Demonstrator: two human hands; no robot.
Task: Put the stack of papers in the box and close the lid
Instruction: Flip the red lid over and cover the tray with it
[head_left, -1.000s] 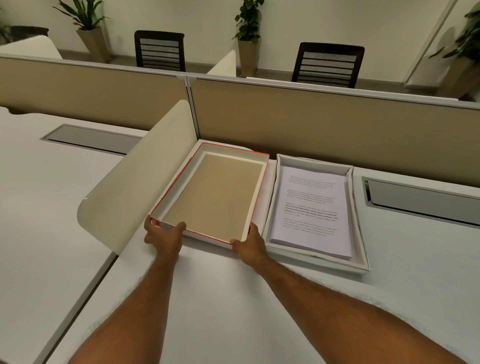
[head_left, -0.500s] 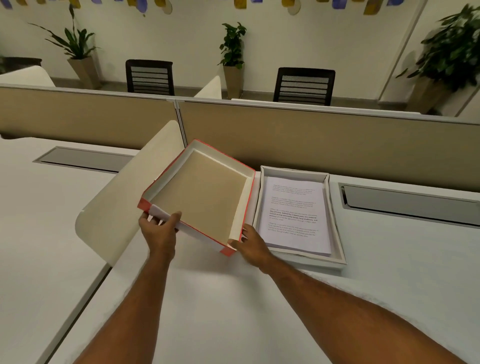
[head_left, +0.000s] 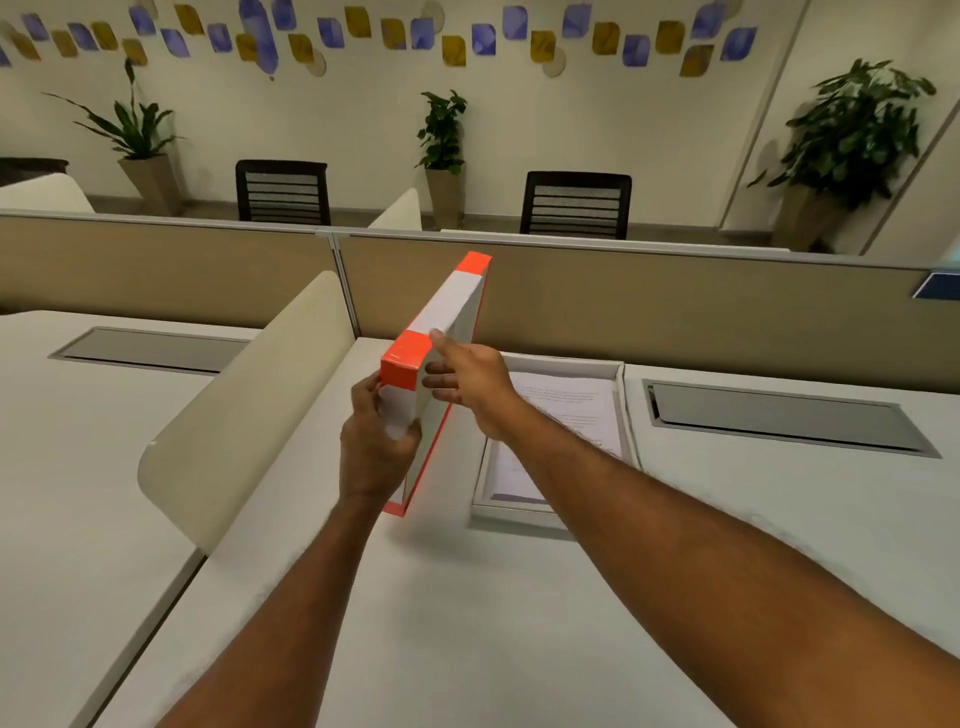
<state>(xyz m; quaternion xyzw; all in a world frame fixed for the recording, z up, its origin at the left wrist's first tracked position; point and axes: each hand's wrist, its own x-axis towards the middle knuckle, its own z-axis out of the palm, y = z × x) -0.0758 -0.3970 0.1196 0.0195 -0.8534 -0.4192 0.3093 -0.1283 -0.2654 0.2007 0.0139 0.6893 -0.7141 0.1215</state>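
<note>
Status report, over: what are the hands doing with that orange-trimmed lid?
Left hand grips lid, tipped on edge; right hand steadies it, fingers flat. Stack of papers sits in open box. Nothing else in the way.

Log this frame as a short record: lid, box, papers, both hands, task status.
lid: held on edge, tilted
left hand: grips lid's near end
right hand: straight fingers touch lid's side
box: open on desk, right of lid
papers: stacked inside box
status: papers in, lid not yet on
</note>
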